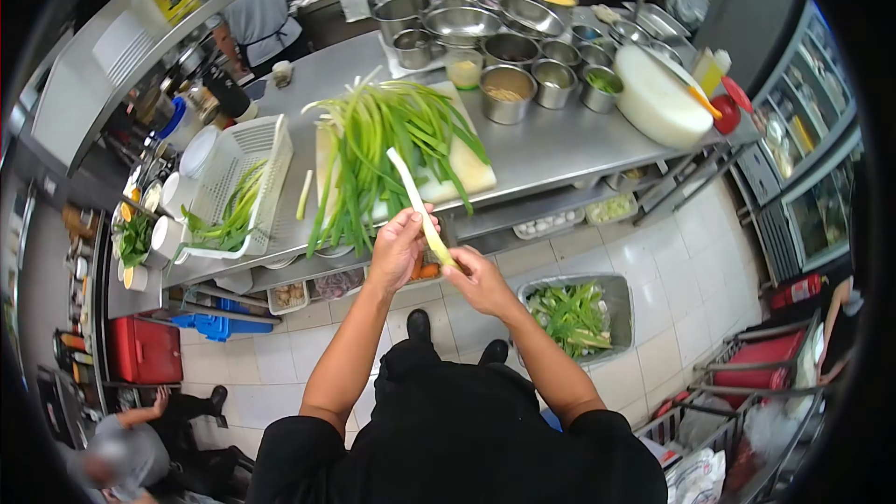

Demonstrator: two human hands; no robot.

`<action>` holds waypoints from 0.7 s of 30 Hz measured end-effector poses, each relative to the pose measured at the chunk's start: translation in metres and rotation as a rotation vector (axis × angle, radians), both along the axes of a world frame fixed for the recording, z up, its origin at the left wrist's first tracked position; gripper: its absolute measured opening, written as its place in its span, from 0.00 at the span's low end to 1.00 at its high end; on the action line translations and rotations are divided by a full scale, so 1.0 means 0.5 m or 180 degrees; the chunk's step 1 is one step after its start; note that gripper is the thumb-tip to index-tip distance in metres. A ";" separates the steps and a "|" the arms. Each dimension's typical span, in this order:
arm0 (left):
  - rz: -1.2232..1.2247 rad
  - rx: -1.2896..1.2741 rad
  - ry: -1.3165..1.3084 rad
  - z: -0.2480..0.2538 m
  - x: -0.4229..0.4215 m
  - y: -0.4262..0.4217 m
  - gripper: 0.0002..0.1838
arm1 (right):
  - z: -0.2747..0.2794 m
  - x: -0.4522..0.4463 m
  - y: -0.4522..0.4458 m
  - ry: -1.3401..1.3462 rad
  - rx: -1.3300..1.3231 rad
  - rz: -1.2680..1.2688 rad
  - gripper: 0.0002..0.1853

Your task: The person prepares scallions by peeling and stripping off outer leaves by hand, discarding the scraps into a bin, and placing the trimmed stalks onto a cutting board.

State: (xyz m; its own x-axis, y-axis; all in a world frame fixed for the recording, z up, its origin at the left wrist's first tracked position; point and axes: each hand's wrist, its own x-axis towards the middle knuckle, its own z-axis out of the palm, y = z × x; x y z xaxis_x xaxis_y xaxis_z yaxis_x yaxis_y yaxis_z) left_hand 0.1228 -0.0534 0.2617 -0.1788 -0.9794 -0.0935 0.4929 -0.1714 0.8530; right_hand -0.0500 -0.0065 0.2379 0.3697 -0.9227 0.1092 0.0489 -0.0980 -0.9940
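Note:
A spring onion stalk (408,182), white at its far end and yellow-green near me, is held in front of my body, over the near edge of the steel table. My left hand (399,245) is closed around its middle. At the lower end, the fingers of my right hand (478,282) pinch the stalk. Just beyond my hands, a big heap of spring onions (373,135) covers much of a pale cutting board (471,168), its leaves hanging toward me. One short loose piece (304,194) lies left of the heap.
A white plastic basket (280,154) with some greens stands on the left. Metal pots (509,93) and a large white round block (658,98) occupy the right. A grey bin (627,317) of green trimmings is on the floor. Other people are at far left and lower left.

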 end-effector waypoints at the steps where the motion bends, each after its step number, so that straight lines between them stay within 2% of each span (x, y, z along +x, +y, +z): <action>1: 0.0163 -0.0101 0.0026 0.009 0.016 -0.009 0.16 | 0.012 -0.002 0.000 0.0532 -0.0471 -0.0114 0.13; 2: 0.0244 -0.0135 0.0047 0.021 0.041 -0.019 0.16 | 0.023 -0.002 -0.001 0.1045 -0.0957 -0.0231 0.13; 6: 0.0553 -0.0221 0.0649 0.069 0.140 -0.057 0.11 | 0.053 0.011 0.005 0.1204 -0.1086 -0.0184 0.12; 9: 0.0259 -0.0339 0.1192 0.062 0.208 -0.069 0.08 | 0.096 0.031 -0.010 0.1343 -0.1462 -0.0039 0.11; 12: 0.0536 -0.0200 0.1296 0.076 0.264 -0.052 0.08 | 0.149 0.064 -0.034 0.1415 -0.1530 0.0141 0.11; 14: 0.0544 -0.0270 0.1215 0.093 0.311 -0.028 0.07 | 0.168 0.082 -0.057 0.1462 -0.1610 0.0279 0.11; 16: 0.1026 -0.0264 0.1034 0.091 0.364 -0.003 0.07 | 0.188 0.099 -0.079 0.1501 -0.1687 0.0439 0.11; 19: 0.1484 -0.0388 0.0701 0.059 0.467 0.036 0.06 | 0.209 0.122 -0.112 0.1386 -0.1239 0.0598 0.11; 21: 0.1475 -0.0229 0.0605 0.054 0.527 0.078 0.06 | 0.224 0.143 -0.137 0.1373 -0.1241 0.0768 0.11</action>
